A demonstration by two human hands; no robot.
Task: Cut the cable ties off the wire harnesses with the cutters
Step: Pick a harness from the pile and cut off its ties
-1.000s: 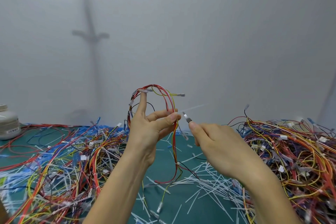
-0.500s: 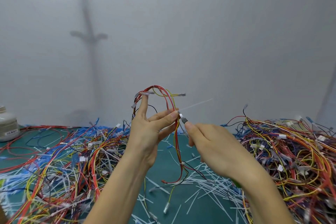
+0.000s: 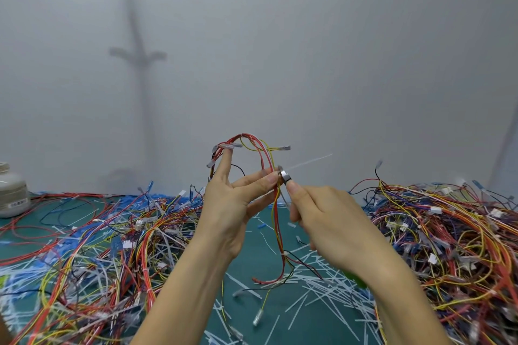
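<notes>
My left hand [image 3: 234, 199] holds up a looped wire harness [image 3: 276, 218] of red, yellow and black wires, pinching it between thumb and fingers with the index finger raised into the loop. My right hand [image 3: 322, 218] grips the cutters [image 3: 284, 178]; only their metal tip shows, and it is at the harness right beside my left fingertips. A clear cable tie tail [image 3: 311, 161] sticks out from that spot to the upper right. The cutters' handles are hidden in my right hand; a bit of green shows below the wrist.
A green mat [image 3: 252, 269] carries a heap of loose wires [image 3: 92, 255] on the left and a bigger tangle of harnesses [image 3: 448, 235] on the right. Several cut white ties [image 3: 316, 291] litter the middle. A white jar [image 3: 11, 193] stands at the far left. Behind is a plain wall.
My right hand has moved left and up, bringing the cutter tip from a small gap away onto the harness at my left fingertips. The left hand holds almost still.
</notes>
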